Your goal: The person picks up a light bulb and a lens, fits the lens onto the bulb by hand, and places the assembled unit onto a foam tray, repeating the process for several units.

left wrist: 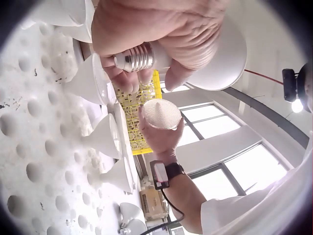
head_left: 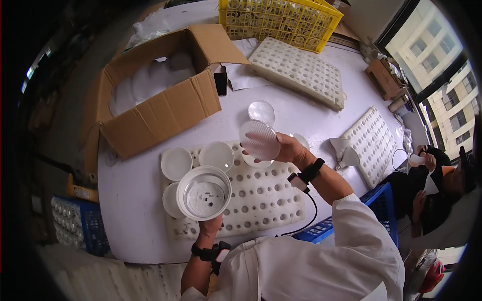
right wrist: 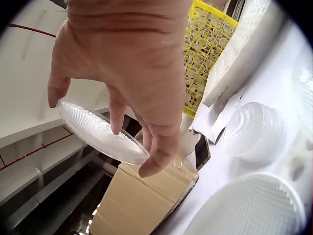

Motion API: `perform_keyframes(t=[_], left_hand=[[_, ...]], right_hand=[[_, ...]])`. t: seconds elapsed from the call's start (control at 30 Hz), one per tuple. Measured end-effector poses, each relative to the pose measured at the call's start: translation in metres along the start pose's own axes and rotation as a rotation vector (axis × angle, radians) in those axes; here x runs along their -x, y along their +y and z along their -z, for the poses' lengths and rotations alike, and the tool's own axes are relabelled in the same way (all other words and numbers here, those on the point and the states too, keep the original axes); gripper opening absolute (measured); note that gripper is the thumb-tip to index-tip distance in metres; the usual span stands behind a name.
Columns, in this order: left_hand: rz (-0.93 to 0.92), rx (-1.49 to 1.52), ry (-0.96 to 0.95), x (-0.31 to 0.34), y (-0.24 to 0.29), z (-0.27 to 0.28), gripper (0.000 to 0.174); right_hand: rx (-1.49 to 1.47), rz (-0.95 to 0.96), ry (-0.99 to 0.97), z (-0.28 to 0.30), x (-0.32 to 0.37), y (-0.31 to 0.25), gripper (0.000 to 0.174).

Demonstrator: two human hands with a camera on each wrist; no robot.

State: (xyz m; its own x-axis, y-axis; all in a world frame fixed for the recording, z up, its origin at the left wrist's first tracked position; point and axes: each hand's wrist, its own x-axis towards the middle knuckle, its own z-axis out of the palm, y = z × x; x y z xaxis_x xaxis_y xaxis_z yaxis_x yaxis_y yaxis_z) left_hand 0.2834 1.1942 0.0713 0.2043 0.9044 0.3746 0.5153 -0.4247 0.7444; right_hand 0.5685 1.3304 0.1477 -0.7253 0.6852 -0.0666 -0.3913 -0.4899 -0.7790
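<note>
Sitting farthest left, a cardboard box (head_left: 165, 113) stands open. Next, the left hand (head_left: 210, 227) curls its fingers round the neck of a white lamp housing (head_left: 203, 193), just above its screw base (left wrist: 139, 58), over the foam tray (head_left: 261, 200). Rightward, the right hand (head_left: 287, 149) pinches a ribbed clear lens disc (head_left: 259, 140) by its rim, raised above the tray's far edge.
</note>
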Motion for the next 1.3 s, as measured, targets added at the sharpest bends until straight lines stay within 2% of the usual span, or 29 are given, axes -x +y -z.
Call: perform_keyframes(t=[0.03,0.07,0.13,0.17,0.23,0.27,0.3,0.37,0.4,0.47,0.5,0.53,0.6,0.63,0.7,0.8,0.9,1.0,1.13,1.2,1.23,1.27,1.3], left_hand=[[0.108,0.096,-0.013,-0.016,0.016,0.0,0.033],[0.138,0.188,-0.029,-0.025,0.023,0.001,0.034],[0.096,0.262,-0.005,-0.023,0.015,-0.018,0.032],[0.081,0.262,-0.018,-0.025,0.03,-0.015,0.032],[0.305,0.609,-0.052,-0.03,0.064,-0.013,0.025],[0.288,0.608,-0.064,-0.028,0.069,-0.016,0.025],[0.404,0.763,-0.086,-0.023,0.074,-0.018,0.022],[0.617,0.976,-0.092,-0.02,0.084,-0.017,0.015],[0.61,0.973,-0.102,-0.02,0.088,-0.017,0.015],[0.698,1.055,-0.061,-0.018,0.092,-0.017,0.033],[0.678,1.029,-0.028,-0.016,0.089,-0.021,0.038],[0.674,1.029,-0.035,-0.014,0.09,-0.023,0.038],[0.659,0.98,0.013,-0.011,0.094,-0.027,0.037],[0.658,0.977,0.003,-0.009,0.096,-0.028,0.037],[0.611,0.981,0.034,-0.007,0.1,-0.033,0.026],[0.501,0.871,0.013,-0.005,0.101,-0.036,0.03],[0.493,0.854,-0.035,-0.006,0.106,-0.034,0.029],[0.505,0.794,-0.032,-0.007,0.109,-0.037,0.024],[0.528,0.832,-0.072,-0.007,0.094,-0.025,0.021],[-0.104,0.098,-0.265,-0.01,0.067,-0.02,0.032],[0.066,0.201,-0.303,-0.011,0.076,-0.017,0.035],[0.059,0.207,-0.318,-0.012,0.078,-0.017,0.035],[0.063,0.167,-0.343,-0.012,0.079,-0.017,0.035]], right_hand=[[-0.103,-0.061,-0.074,-0.015,0.012,0.016,0.087],[-0.204,-0.116,-0.149,-0.027,0.025,0.032,0.089],[-0.37,-0.207,-0.266,-0.046,0.05,0.063,0.089],[-0.43,-0.23,-0.288,-0.055,0.062,0.074,0.089],[-0.538,-0.23,-0.279,-0.066,0.085,0.089,0.084],[-0.567,-0.218,-0.25,-0.07,0.097,0.093,0.082],[-0.561,-0.202,-0.249,-0.07,0.108,0.1,0.082],[-0.402,-0.212,0.142,-0.071,0.122,0.107,0.074],[-0.401,-0.201,0.145,-0.069,0.127,0.108,0.074],[0.314,-0.012,0.458,-0.083,0.132,0.089,0.07],[0.394,0.122,0.547,-0.096,0.133,0.083,0.086],[0.393,0.127,0.552,-0.109,0.134,0.081,0.086],[1.412,0.311,0.513,-0.129,0.134,0.083,0.095],[1.631,0.312,0.435,-0.13,0.129,0.09,0.104],[1.679,0.287,0.444,-0.132,0.124,0.103,0.104],[1.783,0.242,0.436,-0.133,0.122,0.11,0.104],[1.856,0.22,0.488,-0.145,0.124,0.114,0.103],[1.823,0.236,0.51,-0.138,0.128,0.117,0.104],[1.619,0.347,0.638,-0.124,0.151,0.099,0.1],[1.249,0.281,0.655,-0.128,0.161,0.077,0.102],[1.275,0.283,0.594,-0.13,0.162,0.07,0.104],[1.273,0.28,0.612,-0.135,0.16,0.064,0.104],[1.281,0.289,0.535,-0.141,0.156,0.059,0.104]])
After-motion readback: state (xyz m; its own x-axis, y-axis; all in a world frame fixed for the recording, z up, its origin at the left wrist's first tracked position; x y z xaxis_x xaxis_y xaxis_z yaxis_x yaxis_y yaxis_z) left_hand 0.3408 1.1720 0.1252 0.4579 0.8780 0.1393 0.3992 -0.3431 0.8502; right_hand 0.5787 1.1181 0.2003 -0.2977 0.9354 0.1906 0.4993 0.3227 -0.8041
